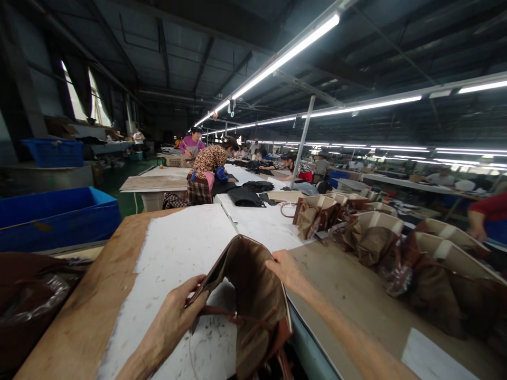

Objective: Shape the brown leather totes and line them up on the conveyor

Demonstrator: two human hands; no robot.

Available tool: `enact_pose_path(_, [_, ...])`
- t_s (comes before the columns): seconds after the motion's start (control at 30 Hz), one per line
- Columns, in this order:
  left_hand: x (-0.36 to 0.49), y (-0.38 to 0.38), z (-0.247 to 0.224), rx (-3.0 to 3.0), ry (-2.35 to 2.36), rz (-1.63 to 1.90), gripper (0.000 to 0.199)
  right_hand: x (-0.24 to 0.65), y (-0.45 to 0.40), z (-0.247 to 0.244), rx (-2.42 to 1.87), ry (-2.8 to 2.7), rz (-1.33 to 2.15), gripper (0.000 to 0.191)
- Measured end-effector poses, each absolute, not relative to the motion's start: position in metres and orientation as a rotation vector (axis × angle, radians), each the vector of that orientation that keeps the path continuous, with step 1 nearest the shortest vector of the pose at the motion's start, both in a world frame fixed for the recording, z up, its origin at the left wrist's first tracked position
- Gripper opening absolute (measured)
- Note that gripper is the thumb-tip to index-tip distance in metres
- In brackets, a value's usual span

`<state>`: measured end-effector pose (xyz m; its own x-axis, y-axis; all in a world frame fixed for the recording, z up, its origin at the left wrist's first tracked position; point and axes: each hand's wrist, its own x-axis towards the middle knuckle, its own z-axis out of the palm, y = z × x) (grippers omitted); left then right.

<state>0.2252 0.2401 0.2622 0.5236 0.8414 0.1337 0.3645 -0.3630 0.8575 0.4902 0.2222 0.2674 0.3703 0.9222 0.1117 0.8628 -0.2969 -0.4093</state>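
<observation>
A brown handbag [253, 274] with its mouth spread wide is in front of me at the near edge of the table, its dark inside facing me. My left hand [184, 303] grips the bag's left rim between thumb and fingers. On the opposite side, my right hand [287, 268] pinches the right rim. A thin brown strap crosses the opening near the left hand. The lower part of the bag runs out of view at the bottom.
White sheeting [182, 232] covers the wooden table. Several similar bags [372, 237] stand along the right. A blue bin [59, 214] is at the left, above a dark brown plastic-wrapped item [35, 295]. Co-workers [209, 163] bend over tables ahead; another person's hand [477, 227] shows far right.
</observation>
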Motion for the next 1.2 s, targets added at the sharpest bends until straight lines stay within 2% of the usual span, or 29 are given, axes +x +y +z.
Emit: enact_pose_path(1.2, [0.230, 0.231, 0.257, 1.970, 1.015, 0.715, 0.038, 0.498, 0.218, 0.261, -2.193, -1.537, 0.276, 0.025])
